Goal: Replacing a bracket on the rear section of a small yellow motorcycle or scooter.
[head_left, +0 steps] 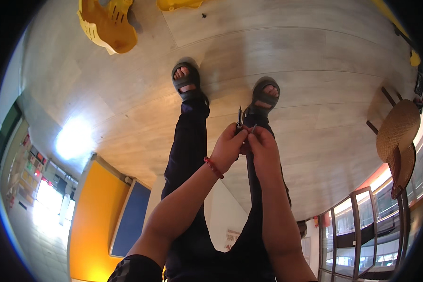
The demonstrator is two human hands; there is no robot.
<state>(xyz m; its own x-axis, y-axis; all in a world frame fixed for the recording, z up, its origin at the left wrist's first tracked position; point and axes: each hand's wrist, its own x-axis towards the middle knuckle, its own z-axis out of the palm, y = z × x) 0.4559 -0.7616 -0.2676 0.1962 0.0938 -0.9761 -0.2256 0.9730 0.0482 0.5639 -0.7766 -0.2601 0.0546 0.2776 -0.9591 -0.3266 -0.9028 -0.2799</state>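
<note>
Both of my hands meet in front of my lower legs, fingers closed and nearly touching. My left hand, with a red bead bracelet at its wrist, grips a slim dark tool with a thin metal shaft pointing away from me; it looks like a small screwdriver. Between the thumb and finger of my right hand is a small thin piece, too small to name. My fingers hide the tool's lower end.
Beyond my sandaled feet, a yellow plastic shell lies at the far left of the wood-look floor. Another yellow piece and a small dark bit lie nearby. To the right stands a woven seat; a yellow-and-blue panel is at left.
</note>
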